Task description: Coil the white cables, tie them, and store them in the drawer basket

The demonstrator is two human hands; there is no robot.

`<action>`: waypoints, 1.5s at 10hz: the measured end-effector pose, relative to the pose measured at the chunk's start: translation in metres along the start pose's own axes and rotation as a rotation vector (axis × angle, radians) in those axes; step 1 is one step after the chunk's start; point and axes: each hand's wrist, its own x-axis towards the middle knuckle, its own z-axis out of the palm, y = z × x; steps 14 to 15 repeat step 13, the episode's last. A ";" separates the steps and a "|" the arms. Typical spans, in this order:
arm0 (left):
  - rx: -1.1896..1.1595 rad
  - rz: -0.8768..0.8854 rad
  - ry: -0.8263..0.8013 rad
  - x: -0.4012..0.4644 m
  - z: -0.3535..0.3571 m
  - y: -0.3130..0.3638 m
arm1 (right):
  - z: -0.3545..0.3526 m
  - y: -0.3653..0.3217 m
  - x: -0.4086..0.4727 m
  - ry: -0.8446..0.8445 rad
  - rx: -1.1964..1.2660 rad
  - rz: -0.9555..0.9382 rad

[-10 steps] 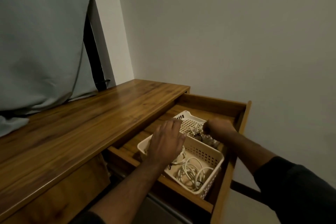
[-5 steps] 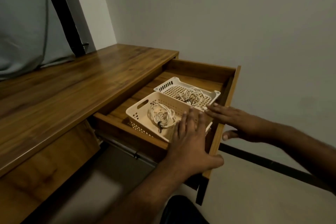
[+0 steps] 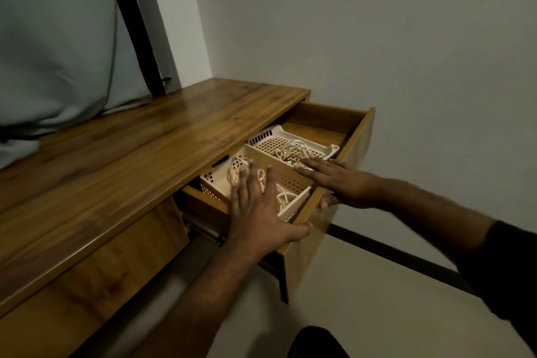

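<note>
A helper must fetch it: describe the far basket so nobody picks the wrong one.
Find the open drawer under the wooden desktop. Two white baskets sit inside; take the far basket, nearer the wall. It is shallower than its neighbour.

A long brown wood-grain desk [image 3: 122, 160] stands against a plain grey-white wall [image 3: 363, 38]. Pale grey-green fabric [image 3: 58, 38] drapes onto its far left edge. Dim light; a dark baseboard strip [image 3: 406, 256] borders the pale floor [image 3: 363, 314].

We are looking down and forward from a single head-worn camera, close above the brown wooden tabletop [image 3: 122, 154] and its open wooden drawer [image 3: 325, 122], facing a grey wall corner.
</note>
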 end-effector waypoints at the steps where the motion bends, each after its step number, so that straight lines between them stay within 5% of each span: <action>1: 0.117 -0.125 0.052 0.010 -0.017 -0.028 | -0.005 -0.014 0.041 -0.008 -0.013 0.012; 3: 0.200 -0.444 0.019 0.034 -0.045 -0.088 | -0.010 -0.048 0.128 0.000 -0.197 0.101; 4: 0.395 -0.404 0.101 0.039 -0.056 -0.103 | -0.007 -0.063 0.161 0.096 -0.345 0.142; 7: 0.483 -0.212 0.304 0.045 -0.051 -0.140 | 0.002 -0.100 0.230 0.414 -0.098 0.246; 9: 0.503 -0.168 0.283 0.057 -0.042 -0.150 | 0.000 -0.098 0.235 0.379 -0.203 0.316; 12: 0.131 -0.131 0.147 0.048 -0.091 -0.154 | -0.064 -0.146 0.213 0.014 -0.305 0.344; 15: 0.231 -0.132 0.230 0.040 -0.134 -0.165 | -0.087 -0.149 0.205 0.128 -0.369 0.306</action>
